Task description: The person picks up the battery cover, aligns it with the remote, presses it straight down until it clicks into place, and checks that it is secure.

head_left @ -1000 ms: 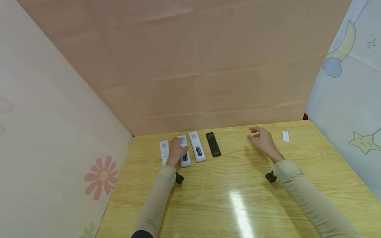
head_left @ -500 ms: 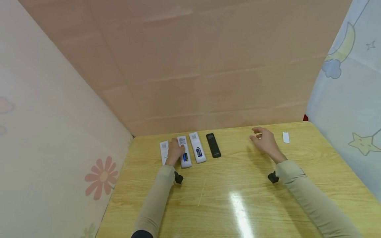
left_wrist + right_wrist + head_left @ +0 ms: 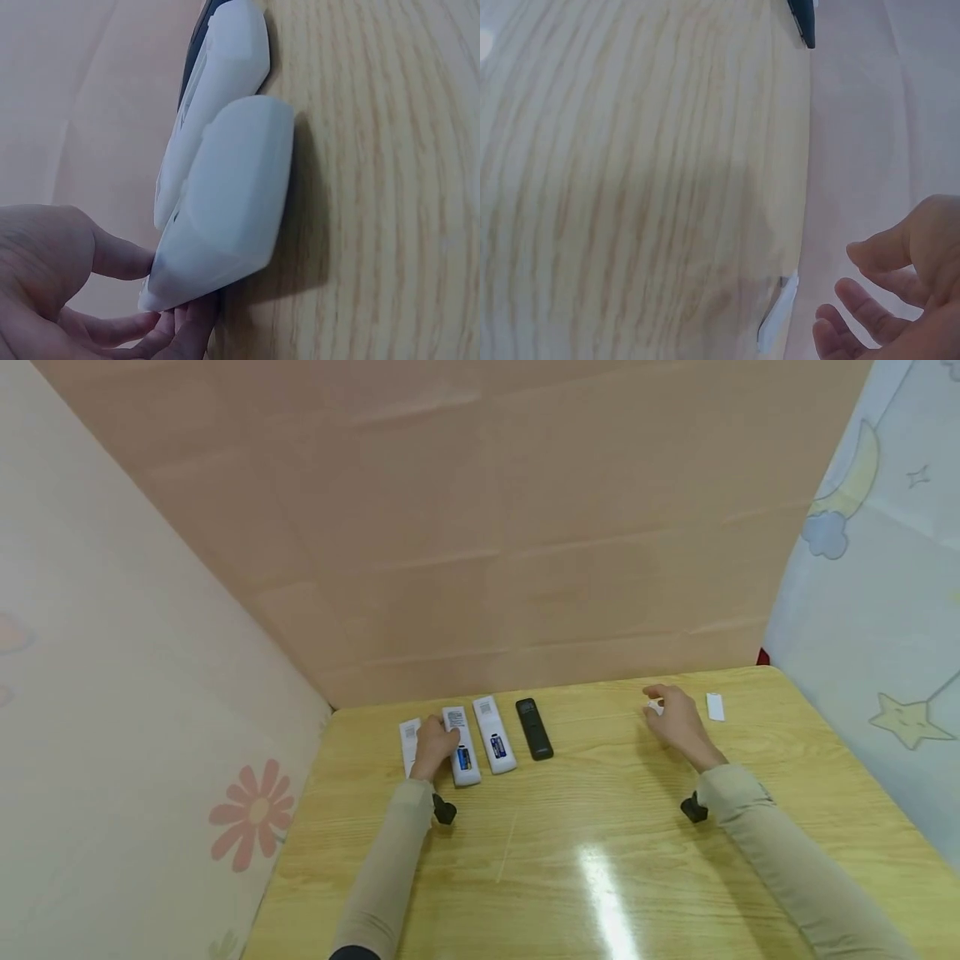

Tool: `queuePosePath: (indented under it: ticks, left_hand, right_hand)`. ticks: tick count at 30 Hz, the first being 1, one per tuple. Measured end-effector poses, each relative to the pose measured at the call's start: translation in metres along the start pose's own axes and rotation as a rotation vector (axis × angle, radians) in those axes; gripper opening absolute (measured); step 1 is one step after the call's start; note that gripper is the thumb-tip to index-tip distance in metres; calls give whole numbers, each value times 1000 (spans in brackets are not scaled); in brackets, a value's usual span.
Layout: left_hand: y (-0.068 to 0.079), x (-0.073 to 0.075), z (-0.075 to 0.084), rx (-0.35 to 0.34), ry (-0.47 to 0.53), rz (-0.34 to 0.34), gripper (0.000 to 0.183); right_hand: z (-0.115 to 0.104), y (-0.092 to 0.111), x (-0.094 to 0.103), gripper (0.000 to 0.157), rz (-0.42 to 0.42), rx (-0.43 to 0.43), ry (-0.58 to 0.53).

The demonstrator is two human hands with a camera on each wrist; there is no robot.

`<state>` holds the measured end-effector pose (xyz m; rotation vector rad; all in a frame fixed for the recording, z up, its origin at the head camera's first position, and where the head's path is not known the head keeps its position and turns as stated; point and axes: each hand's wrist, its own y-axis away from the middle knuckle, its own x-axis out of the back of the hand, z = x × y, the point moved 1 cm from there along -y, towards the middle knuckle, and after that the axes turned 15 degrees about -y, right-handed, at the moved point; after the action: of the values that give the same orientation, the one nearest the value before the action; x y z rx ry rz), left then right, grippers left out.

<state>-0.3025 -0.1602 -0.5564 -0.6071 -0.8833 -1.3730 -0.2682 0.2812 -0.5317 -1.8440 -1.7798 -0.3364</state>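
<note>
plainly, left grip (image 3: 435,747) pinches one of three white remotes (image 3: 462,750); right grip (image 3: 678,720) gapes empty near two white pieces (image 3: 715,707).

White remote (image 3: 467,747), blue battery (image 3: 464,759) bared, lies in my left fingers (image 3: 196,324); small white piece (image 3: 778,313) lies near my right fingers (image 3: 864,304).

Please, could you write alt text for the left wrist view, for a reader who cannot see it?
The person's left hand holds a white remote control between thumb and fingers at a wood-grain table. Beside it is a second white remote, with a black remote partly visible beyond.
</note>
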Motion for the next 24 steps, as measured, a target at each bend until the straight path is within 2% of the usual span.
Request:
queuePosePath:
  ticks: [2, 7, 13, 17, 21, 24]
  left_hand:
    - [0, 2, 0, -8, 0, 4, 45]
    - [0, 2, 0, -5, -1, 4, 17]
    - [-1, 0, -1, -6, 20, 15, 19]
    - [0, -1, -2, -19, 61, 37, 24]
    - [1, -2, -3, -31, 98, 44, 33]
    - [3, -2, -3, -31, 115, 40, 36]
  right_hand:
    - [3, -1, 0, 42, -6, -8, 9]
    - [10, -4, 0, 50, -38, -30, 34]
    - [16, -5, 0, 51, -75, -15, 51]
    - [20, -6, -1, 52, -86, 1, 114]
    - [23, -7, -1, 48, -86, -20, 190]
    - [22, -7, 0, 48, -98, -44, 207]
